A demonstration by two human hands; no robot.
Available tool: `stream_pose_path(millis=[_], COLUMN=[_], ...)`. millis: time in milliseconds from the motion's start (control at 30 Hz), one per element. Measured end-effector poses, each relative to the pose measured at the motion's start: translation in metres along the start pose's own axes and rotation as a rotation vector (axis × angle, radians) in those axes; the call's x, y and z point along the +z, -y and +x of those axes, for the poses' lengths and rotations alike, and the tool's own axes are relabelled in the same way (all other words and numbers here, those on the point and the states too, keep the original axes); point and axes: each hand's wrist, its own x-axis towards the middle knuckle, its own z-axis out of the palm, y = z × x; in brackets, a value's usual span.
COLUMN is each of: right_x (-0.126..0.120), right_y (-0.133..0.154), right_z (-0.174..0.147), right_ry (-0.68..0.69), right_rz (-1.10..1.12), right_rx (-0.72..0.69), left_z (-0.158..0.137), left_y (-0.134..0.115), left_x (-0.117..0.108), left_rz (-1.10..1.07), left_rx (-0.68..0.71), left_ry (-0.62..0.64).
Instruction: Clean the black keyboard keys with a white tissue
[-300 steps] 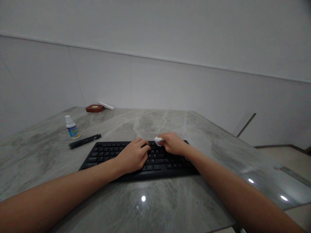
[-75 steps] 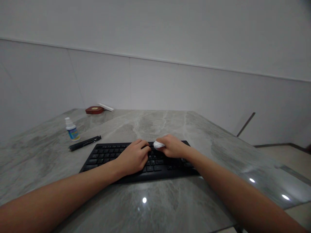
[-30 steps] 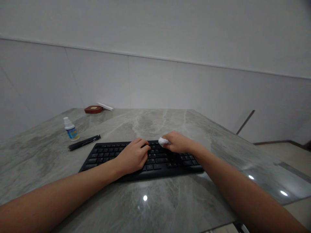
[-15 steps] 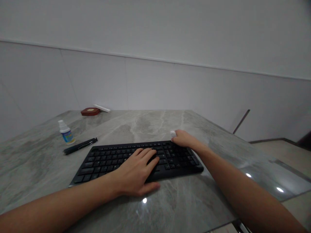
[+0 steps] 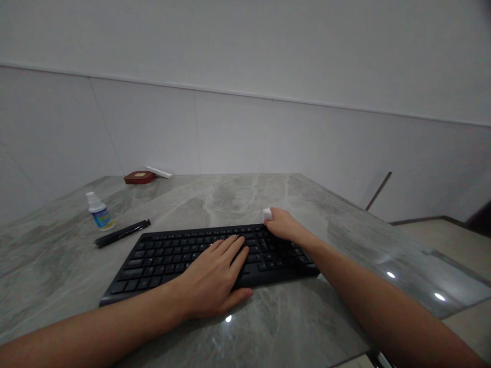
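A black keyboard (image 5: 157, 258) lies on the grey marbled table. My left hand (image 5: 215, 276) rests flat across its middle keys, fingers stretched and slightly apart, with the thumb on the tabletop by the front edge. At the keyboard's back edge, right of centre, my right hand (image 5: 283, 225) is closed round a small white wad (image 5: 267, 214) that looks like tissue or cloth; only its end pokes out past the fingers. That hand and its forearm cover part of the number pad.
Left of the keyboard lies a black marker-like pen (image 5: 123, 233), with a white-capped spray bottle (image 5: 100, 212) standing beyond it. A reddish-brown box (image 5: 138, 177) and a white strip (image 5: 159, 171) sit at the back by the wall (image 5: 245, 133). The marbled table (image 5: 238, 199) drops off at the right.
My right hand has shifted slightly left along the keyboard's back edge, and more of the white wad shows. The left hand stays on the keys. The keyboard's left end sits slightly nearer.
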Motion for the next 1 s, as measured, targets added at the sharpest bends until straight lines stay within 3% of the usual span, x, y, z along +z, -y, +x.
stream_pose_path(millis=[233, 433, 500, 667, 1000], right_x=[0.007, 0.006, 0.004, 0.002, -0.005], right_y=[0.016, 0.023, 0.026, 0.035, 0.033], right_z=[-0.014, -0.017, -0.019, -0.029, -0.029], right_ry=[-0.007, -0.026, -0.071, -0.030, 0.053], right_rz=[0.068, 0.002, -0.029, -0.063, -0.136], right_rx=[-0.084, -0.075, -0.149, -0.529, -0.631], left_z=[-0.001, -0.001, -0.001, -0.001, -0.001], left_y=[-0.003, -0.003, -0.003, -0.002, -0.001], left_x=[0.004, 0.003, 0.002, 0.004, 0.004], left_rz=[-0.059, -0.100, -0.109, -0.147, -0.143], left_rx=[-0.078, -0.092, -0.094, -0.079, -0.069], left_ry=[0.019, -0.030, -0.038, -0.095, -0.105])
